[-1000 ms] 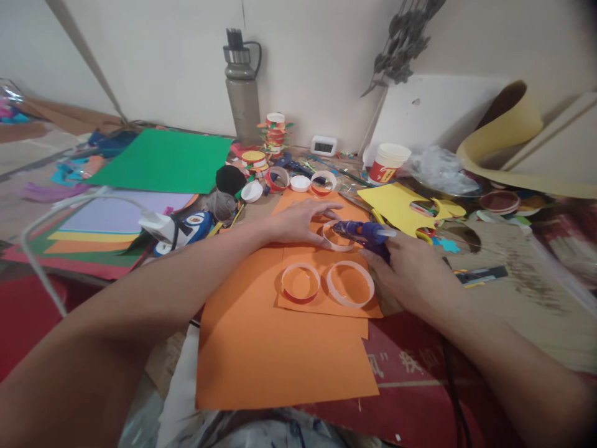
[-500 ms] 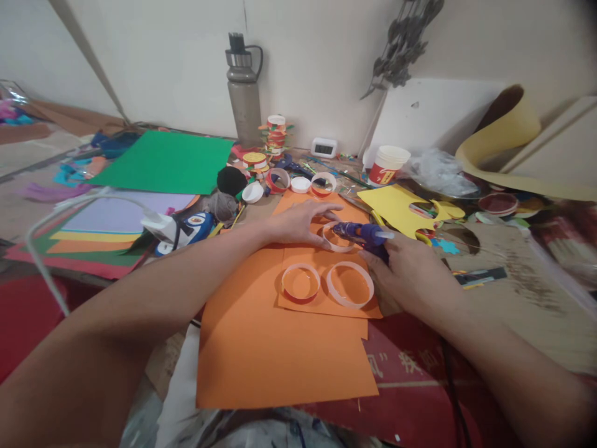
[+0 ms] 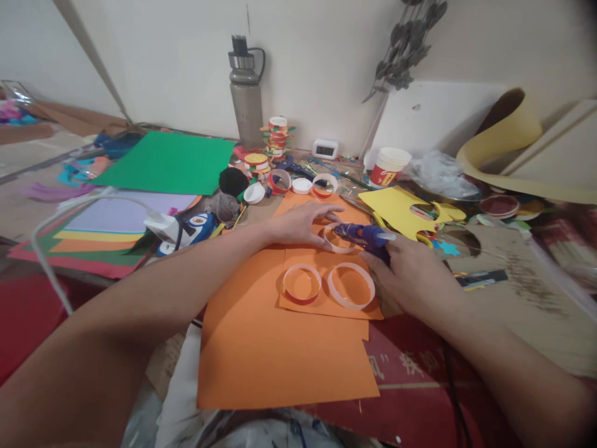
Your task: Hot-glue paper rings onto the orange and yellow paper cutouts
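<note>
Left hand (image 3: 308,224) arched, right (image 3: 407,260) curled

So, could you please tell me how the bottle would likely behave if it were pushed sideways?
Pushed near the top, the bottle might well tip, being tall and narrow. Once down, being round, it could roll, though the loop by its cap would probably stop it turning far. How full it is does not show.

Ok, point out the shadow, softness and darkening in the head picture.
Head view: shadow dulls the red surface near the right hand; head view: the small white clock's display is too soft to read; head view: the top right corner fades to black.
</note>
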